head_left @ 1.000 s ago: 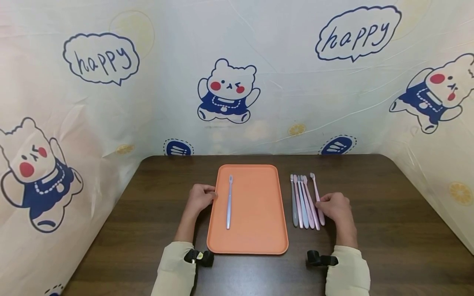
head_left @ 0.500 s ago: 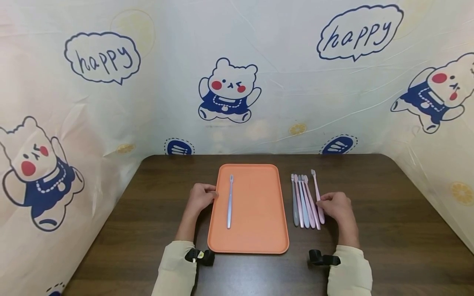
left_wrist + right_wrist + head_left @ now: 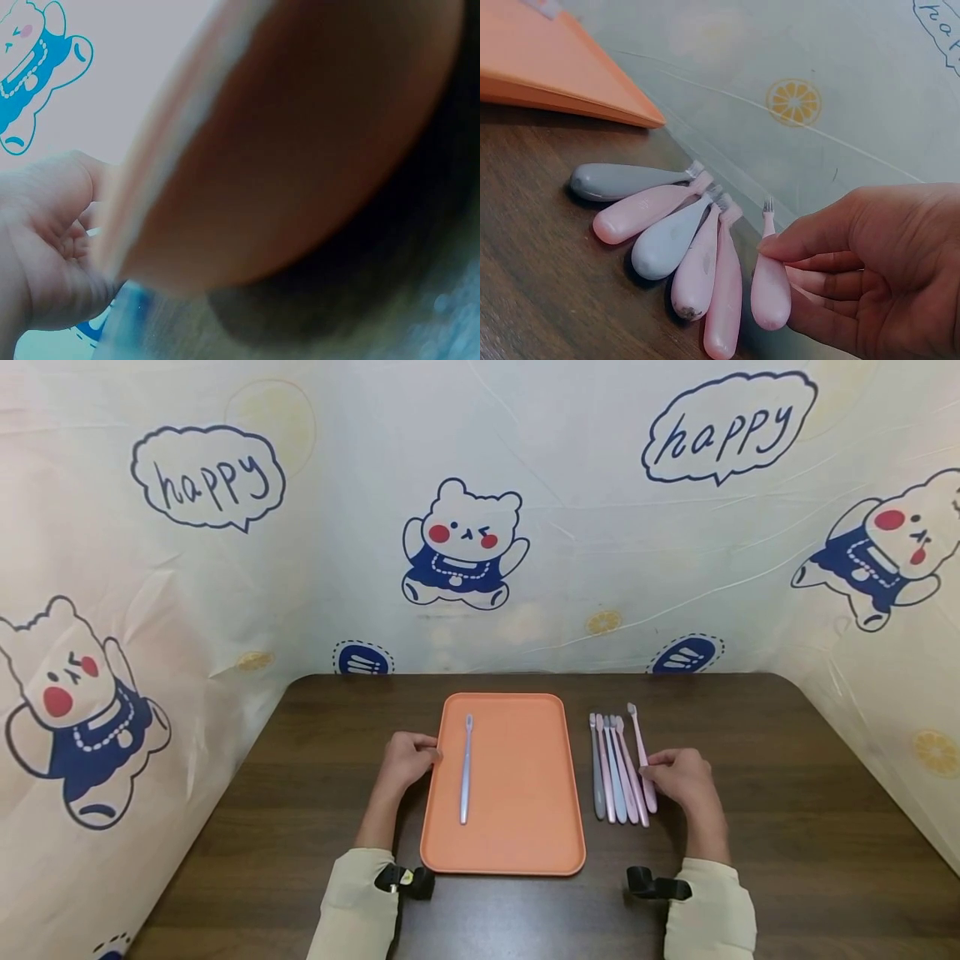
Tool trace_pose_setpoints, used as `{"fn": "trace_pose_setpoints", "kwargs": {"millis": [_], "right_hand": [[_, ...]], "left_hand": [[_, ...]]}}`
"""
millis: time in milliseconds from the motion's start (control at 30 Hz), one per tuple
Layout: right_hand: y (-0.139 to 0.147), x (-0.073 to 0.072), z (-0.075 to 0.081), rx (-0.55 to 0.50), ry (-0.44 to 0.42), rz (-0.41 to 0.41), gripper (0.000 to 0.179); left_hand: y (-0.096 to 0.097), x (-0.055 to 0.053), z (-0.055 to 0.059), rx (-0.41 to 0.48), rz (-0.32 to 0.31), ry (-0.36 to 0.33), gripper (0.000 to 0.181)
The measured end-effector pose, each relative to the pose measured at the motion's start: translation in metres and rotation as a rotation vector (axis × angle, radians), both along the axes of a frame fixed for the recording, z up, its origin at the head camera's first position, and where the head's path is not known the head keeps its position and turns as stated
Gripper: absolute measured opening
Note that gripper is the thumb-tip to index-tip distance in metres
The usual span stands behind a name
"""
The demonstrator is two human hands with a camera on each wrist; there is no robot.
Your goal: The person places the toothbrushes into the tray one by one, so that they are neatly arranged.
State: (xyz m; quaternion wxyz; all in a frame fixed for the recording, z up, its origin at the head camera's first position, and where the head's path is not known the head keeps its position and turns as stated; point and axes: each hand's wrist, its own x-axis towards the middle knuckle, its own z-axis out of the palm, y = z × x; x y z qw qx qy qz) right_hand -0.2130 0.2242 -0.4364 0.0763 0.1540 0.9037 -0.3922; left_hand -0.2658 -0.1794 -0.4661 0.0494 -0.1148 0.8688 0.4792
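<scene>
My right hand [image 3: 681, 774] pinches a pink toothbrush [image 3: 770, 292] between thumb and fingers, midway along its handle. Its bristle head points away from me, and it sits just right of a row of several toothbrushes [image 3: 617, 777] in grey, pink and pale blue. My left hand [image 3: 408, 760] grips the left rim of an orange tray [image 3: 517, 777], thumb at the edge. On the tray's left side lies one light blue toothbrush [image 3: 464, 777], set lengthwise. In the left wrist view the blurred tray [image 3: 285, 150] hides part of the left fingers.
The dark wooden table [image 3: 315, 860] carries the tray at its middle and the toothbrush row to the right. A pale curtain [image 3: 570, 568] printed with bears stands around the table's back and sides. Black wrist cameras [image 3: 654, 885] sit at both sleeves.
The pink toothbrush in my right hand has shifted slightly away from me, its head now farther up than the row's heads. My left hand and the tray stay in place.
</scene>
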Motion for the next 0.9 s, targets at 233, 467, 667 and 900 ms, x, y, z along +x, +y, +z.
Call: {"fn": "trace_pose_setpoints", "kwargs": {"millis": [233,467,667,900], "right_hand": [[-0.003,-0.002,-0.002,-0.027,0.018,0.022,0.032],[-0.006,-0.003,-0.001,-0.085,0.035,0.033,0.033],[-0.012,-0.004,0.001,-0.162,0.037,0.029,0.033],[-0.017,-0.005,0.001,-0.195,0.035,0.046,0.034]], "left_hand": [[0.0,0.001,0.0,0.001,0.006,0.001,0.028],[0.0,0.001,0.001,0.027,0.004,0.005,0.029],[0.0,0.001,0.001,0.035,0.003,0.006,0.029],[0.0,0.002,0.002,0.024,0.0,0.006,0.029]]}}
